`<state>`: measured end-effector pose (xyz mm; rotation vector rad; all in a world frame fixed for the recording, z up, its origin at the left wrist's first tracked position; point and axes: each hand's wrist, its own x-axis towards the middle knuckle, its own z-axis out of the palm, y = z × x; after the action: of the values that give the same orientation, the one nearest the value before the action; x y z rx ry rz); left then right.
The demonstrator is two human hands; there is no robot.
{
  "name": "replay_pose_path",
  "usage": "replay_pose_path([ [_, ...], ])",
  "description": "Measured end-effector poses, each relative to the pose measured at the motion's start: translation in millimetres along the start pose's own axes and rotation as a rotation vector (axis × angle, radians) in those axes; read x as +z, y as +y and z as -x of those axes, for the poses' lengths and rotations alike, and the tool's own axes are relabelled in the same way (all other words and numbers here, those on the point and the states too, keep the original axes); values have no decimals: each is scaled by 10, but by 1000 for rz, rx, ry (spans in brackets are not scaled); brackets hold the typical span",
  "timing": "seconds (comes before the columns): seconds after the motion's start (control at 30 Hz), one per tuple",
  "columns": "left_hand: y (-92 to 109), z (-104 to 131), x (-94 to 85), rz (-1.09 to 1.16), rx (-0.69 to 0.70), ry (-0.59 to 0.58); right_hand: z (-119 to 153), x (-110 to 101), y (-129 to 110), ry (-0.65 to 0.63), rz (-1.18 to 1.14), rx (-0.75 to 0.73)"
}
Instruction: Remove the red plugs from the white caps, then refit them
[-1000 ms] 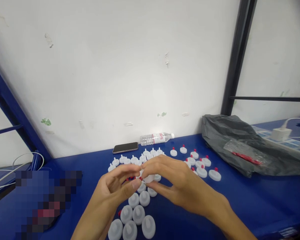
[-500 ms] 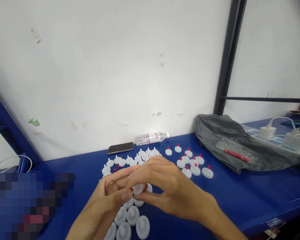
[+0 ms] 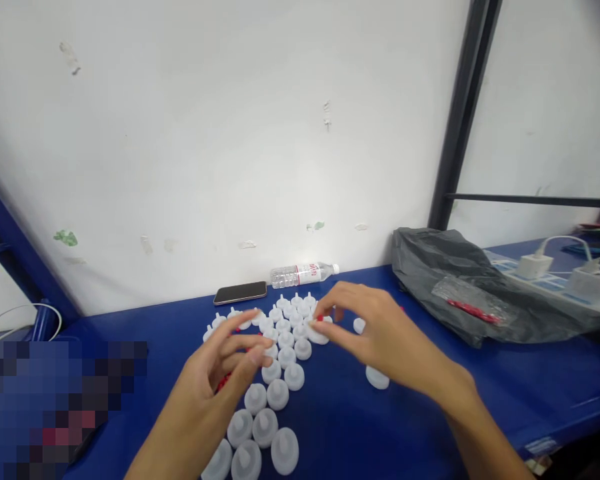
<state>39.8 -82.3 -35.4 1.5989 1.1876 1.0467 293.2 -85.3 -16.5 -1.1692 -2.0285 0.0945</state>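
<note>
My right hand (image 3: 360, 327) pinches a white nozzle cap (image 3: 319, 335) by its small red tip, just above the blue table. My left hand (image 3: 225, 373) hovers at the left of the white caps, its index finger stretched out and the others loosely curved, apart from the thumb. A bit of red shows between its fingers; whether it is held or lies behind I cannot tell. Beneath the palm, small red tips (image 3: 223, 382) are partly hidden. Many bare white nozzle caps (image 3: 278, 394) stand spout-up between my hands. A white cap (image 3: 377, 377) is partly covered by my right hand.
A phone (image 3: 241, 293) and a clear plastic bottle (image 3: 304, 274) lie along the wall. At the right, a dark grey bag (image 3: 433, 267) carries a clear packet of red pieces (image 3: 475, 310). Chargers (image 3: 534, 265) with white cables sit beyond it.
My hands, together around a white cap earlier, have separated. The right hand has moved up and right with the red-tipped cap, while the left has drawn back and its fingers have spread.
</note>
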Motion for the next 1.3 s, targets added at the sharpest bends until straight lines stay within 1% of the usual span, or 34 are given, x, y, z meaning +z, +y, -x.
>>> replay_pose_path([
  [0.07, -19, 3, -21, -92, 48, 153, 30, -167, 117, -88, 97, 149],
  [0.13, -21, 13, -24, -174, 77, 292, 74, -332, 238, -201, 145, 263],
  [0.17, -17, 19, -21, -209, 83, 345, 102, -407, 296, -238, 148, 309],
  [0.23, 1, 26, -16, -262, 81, 416, 168, -530, 406, -287, 139, 379],
  [0.3, 25, 33, -10, -299, 66, 460, 242, -604, 509, -347, 125, 430],
  [0.37, 54, 45, 3, -326, 54, 482, 310, -622, 602, -442, 92, 487],
  [0.43, 78, 65, 24, -342, 57, 485, 352, -592, 674, -515, 56, 547],
  [0.57, 67, 78, 26, -366, 41, 487, 339, -494, 735, -566, 71, 617],
  [0.63, 17, 47, -32, -423, 29, 441, 316, -485, 735, -555, 106, 622],
  [0.7, -54, -5, -128, -539, 29, 313, 299, -511, 723, -508, 152, 590],
  [0.8, -164, -82, -281, -689, 50, 97, 265, -554, 668, -390, 227, 495],
  [0.87, -236, -104, -352, -740, 61, 8, 220, -528, 599, -335, 234, 424],
  [0.93, -315, -96, -397, -819, 68, -35, 162, -433, 517, -322, 212, 346],
  [1.0, -394, -66, -425, -912, 72, -53, 110, -282, 451, -339, 207, 273],
  [1.07, -446, -29, -439, -973, 45, -76, 84, -109, 425, -365, 220, 218],
  [1.13, -449, 0, -438, -998, -12, -140, 88, 49, 441, -393, 236, 180],
  [1.2, -411, 13, -425, -1001, -71, -208, 109, 166, 478, -414, 252, 151],
  [1.27, -370, 9, -411, -994, -119, -245, 131, 235, 507, -432, 265, 124],
  [1.3, -361, 2, -408, -992, -135, -246, 138, 252, 512, -443, 268, 112],
])
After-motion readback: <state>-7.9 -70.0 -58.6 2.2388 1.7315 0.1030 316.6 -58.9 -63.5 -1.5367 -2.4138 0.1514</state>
